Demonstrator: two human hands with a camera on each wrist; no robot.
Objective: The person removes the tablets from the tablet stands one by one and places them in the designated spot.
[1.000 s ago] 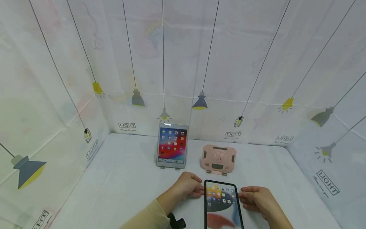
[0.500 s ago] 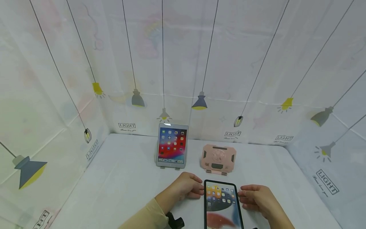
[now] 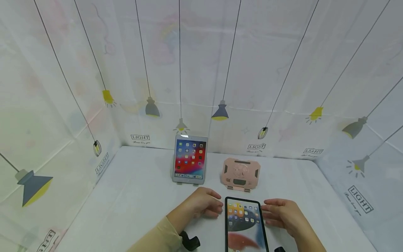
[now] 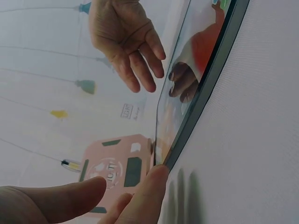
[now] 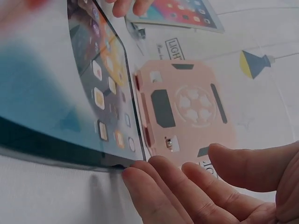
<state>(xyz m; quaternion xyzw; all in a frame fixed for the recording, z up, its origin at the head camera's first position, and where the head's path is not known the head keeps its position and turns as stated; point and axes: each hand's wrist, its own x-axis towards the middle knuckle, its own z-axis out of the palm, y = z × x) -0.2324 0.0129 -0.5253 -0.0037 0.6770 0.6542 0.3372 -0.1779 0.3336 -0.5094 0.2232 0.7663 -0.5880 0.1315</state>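
A black-edged tablet point(image 3: 245, 227) with a lit home screen lies flat on the white table at the front. My left hand point(image 3: 204, 203) is beside its left edge, fingers loosely bent, a small gap from the tablet in the head view. Across from it, my right hand point(image 3: 284, 215) has its fingertips right at the other long edge. In the right wrist view those relaxed fingers point(image 5: 159, 186) are close to the tablet's corner, thumb apart. Neither hand grips anything. Just behind the tablet stands a pink folding tablet stand point(image 3: 240, 174) with grey pads.
A silver tablet point(image 3: 190, 159) with a lit screen leans upright on a stand at the back, left of the pink one. White cloth walls point(image 3: 283, 70) printed with hanging lamps enclose the table point(image 3: 126, 196). Black wrist gear point(image 3: 190, 242) shows under the left wrist.
My left hand has drawn slightly left, away from the tablet's edge. My right hand has shifted a little farther from me along the opposite edge. Both tablets and the pink stand stay put.
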